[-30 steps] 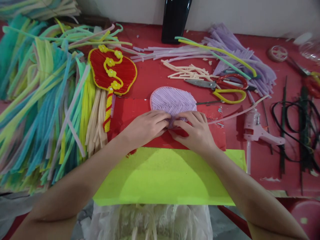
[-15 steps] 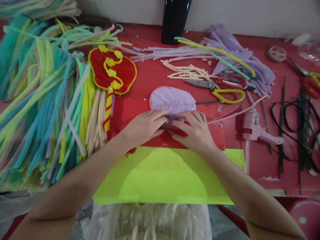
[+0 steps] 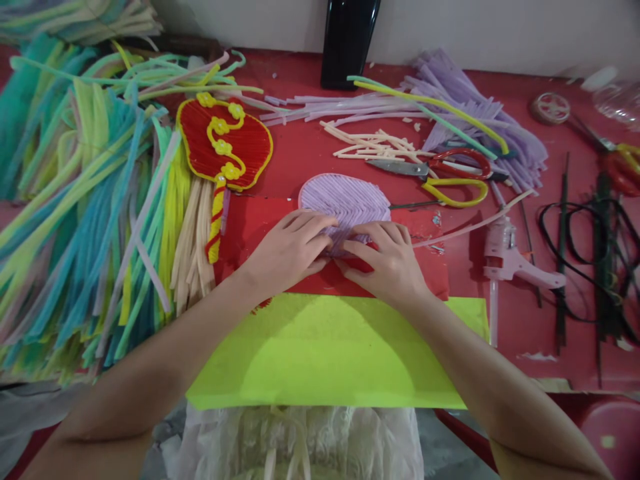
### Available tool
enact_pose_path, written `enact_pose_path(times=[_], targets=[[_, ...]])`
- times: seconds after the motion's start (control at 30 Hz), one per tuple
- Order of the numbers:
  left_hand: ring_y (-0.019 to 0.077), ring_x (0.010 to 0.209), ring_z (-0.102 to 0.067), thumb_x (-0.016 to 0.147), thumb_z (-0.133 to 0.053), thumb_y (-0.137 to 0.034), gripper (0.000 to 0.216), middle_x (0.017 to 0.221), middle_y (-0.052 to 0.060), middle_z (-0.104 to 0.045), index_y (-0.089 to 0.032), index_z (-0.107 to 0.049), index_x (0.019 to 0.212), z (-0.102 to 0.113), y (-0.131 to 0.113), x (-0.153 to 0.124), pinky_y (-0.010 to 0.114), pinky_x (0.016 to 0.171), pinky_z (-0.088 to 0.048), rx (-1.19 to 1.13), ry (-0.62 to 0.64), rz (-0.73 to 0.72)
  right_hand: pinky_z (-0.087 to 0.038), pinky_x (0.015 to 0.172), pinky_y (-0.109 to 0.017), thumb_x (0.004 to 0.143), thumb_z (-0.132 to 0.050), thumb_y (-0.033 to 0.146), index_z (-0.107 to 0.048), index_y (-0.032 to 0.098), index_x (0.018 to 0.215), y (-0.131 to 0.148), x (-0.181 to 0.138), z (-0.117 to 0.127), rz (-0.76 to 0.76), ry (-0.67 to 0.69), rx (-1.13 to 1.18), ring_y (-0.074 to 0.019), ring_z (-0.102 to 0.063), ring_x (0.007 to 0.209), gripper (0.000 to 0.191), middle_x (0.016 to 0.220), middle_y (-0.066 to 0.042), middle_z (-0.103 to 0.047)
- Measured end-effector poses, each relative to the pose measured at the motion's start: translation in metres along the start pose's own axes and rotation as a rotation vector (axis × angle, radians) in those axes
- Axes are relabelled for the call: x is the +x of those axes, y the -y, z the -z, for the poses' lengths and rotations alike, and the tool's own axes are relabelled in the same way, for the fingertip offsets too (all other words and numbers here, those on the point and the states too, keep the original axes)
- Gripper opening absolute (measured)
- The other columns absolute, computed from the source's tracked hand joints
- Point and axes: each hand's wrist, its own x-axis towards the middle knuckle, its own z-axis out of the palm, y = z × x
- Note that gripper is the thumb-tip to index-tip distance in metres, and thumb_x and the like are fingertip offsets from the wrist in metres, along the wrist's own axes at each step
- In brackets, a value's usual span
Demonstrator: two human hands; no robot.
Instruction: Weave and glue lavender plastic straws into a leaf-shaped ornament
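A purple fan-shaped piece [image 3: 345,200] made of pipe cleaners in a herringbone pattern lies on a red sheet [image 3: 250,227], with a pink edging round its rim. My left hand [image 3: 295,247] is closed at its lower left edge, fingers bent over the rim. At the lower right edge my right hand [image 3: 387,257] pinches the same rim, thumb and forefinger close together. A loose pink pipe cleaner [image 3: 475,223] runs out to the right from beside my right hand. A thin dark stem [image 3: 413,205] sticks out of the piece's right side. The fingertips partly hide the near edge.
Lime-green sheet [image 3: 320,353] lies in front. On the left are bundled pipe cleaners [image 3: 90,220] and a red-and-yellow fan [image 3: 225,143]. Scissors [image 3: 457,177], purple pipe cleaners [image 3: 465,100] and cream pieces [image 3: 375,143] lie behind; a pink glue gun [image 3: 505,257] and dark strips [image 3: 605,267] sit right.
My left hand has shifted slightly up, its fingers lying a little further over the purple piece. My right hand stays almost where it was.
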Motion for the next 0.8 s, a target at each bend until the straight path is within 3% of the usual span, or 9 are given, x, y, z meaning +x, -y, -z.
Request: enact_pose_path(times=[0.8], targets=[[0.0246,0.107,-0.059,0.083,-0.06,-0.019,0.011,0.117,0.012,-0.062,-0.013,-0.063,0.092,-0.0028,0.002,-0.0006,0.039,0.091,-0.05,-0.025,0.039,0.051,-0.038,0.082,-0.039,0.078,-0.064,0.027,-0.068,0.026,0.095,0.0002,0.0001,-0.0007,-0.002,-0.013,0.011,-0.0224,-0.052,0.093,0.017,0.101,-0.005,-0.063]])
